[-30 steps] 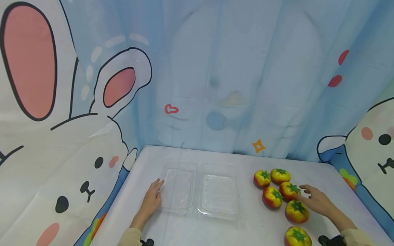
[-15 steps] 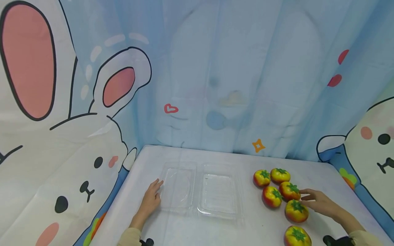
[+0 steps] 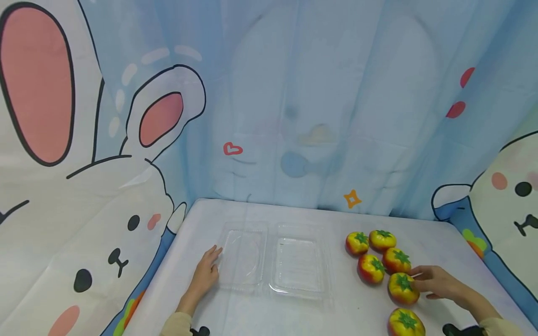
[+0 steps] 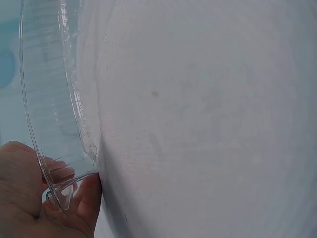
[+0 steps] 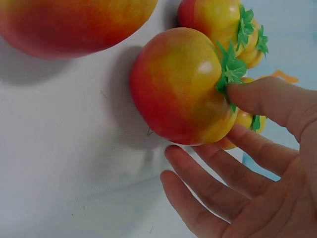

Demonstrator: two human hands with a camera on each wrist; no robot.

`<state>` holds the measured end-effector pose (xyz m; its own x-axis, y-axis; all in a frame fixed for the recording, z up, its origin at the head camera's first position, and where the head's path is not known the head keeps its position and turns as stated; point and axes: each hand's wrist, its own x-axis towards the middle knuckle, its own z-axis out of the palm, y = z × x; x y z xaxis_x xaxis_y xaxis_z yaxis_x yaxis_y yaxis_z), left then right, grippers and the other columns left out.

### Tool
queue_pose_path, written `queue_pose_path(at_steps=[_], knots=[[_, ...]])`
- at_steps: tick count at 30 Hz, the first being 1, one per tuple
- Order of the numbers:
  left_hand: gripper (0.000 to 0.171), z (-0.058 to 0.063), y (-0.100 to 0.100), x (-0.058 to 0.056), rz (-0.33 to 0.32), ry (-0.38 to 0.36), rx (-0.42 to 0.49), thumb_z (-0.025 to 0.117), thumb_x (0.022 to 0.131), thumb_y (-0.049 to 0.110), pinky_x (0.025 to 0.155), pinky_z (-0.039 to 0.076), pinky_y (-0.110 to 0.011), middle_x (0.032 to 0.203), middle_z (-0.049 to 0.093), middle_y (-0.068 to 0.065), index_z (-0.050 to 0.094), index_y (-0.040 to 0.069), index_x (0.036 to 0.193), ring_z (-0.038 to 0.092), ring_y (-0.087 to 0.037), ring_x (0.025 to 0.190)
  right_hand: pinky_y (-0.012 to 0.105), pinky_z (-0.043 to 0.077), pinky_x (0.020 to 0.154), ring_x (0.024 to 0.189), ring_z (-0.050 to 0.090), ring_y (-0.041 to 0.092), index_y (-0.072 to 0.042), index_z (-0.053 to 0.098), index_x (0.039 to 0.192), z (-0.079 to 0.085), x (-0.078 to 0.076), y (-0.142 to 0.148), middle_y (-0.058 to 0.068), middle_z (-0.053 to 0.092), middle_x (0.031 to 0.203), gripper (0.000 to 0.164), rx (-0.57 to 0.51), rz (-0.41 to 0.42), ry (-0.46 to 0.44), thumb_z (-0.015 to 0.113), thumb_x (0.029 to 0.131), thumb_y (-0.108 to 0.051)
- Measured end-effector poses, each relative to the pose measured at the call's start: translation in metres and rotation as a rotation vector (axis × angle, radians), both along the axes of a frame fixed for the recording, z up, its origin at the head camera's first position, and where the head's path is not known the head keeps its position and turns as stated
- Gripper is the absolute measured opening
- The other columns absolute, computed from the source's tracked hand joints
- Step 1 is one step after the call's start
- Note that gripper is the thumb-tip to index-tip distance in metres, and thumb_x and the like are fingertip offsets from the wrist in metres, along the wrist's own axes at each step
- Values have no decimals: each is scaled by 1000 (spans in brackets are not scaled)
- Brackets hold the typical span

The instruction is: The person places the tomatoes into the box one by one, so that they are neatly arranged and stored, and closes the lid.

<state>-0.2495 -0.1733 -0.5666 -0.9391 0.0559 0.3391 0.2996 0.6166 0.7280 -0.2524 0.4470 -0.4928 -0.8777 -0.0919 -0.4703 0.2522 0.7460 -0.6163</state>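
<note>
A clear plastic clamshell box (image 3: 296,266) lies opened flat on the white table, its two halves side by side. My left hand (image 3: 204,273) is at its left edge, fingertips touching the rim; the left wrist view shows digits (image 4: 89,203) at a clear corner (image 4: 64,191). On the right, my right hand (image 3: 437,282) reaches a red-yellow artificial persimmon (image 3: 402,289) from its right side. Up close, the thumb (image 5: 252,96) overlaps the green leaf cap of this persimmon (image 5: 178,89), one finger goes behind it, and the other fingers spread loosely below.
Several more persimmons stand around it: one nearer the front (image 3: 406,323), one just behind (image 3: 396,259), one to the left (image 3: 371,269) and two farther back. A printed cloth backdrop (image 3: 319,93) closes off the table (image 3: 269,317) behind and at both sides.
My right hand has come down from beside the persimmon behind to the one in front, which has shifted slightly. The left hand and the box stay in place.
</note>
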Motion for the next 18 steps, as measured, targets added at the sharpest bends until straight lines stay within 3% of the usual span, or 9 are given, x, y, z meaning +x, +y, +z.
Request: queue_pose_path(at_steps=[11, 18], knots=[[47, -4, -1, -2, 14, 9, 0, 47, 83, -18, 101, 44, -57, 139, 47, -32, 55, -12, 129, 54, -46, 120, 48, 59, 82, 93, 64, 27, 18, 41, 130, -7, 0, 1, 28, 61, 112, 60, -70, -51, -42, 62, 96, -27], [46, -3, -1, -4, 23, 30, 6, 48, 83, -17, 102, 43, -59, 138, 49, -32, 56, -13, 128, 52, -48, 123, 45, 60, 77, 90, 63, 24, 14, 50, 125, 1, -6, -5, 23, 63, 108, 57, 21, -26, 22, 66, 92, -30]])
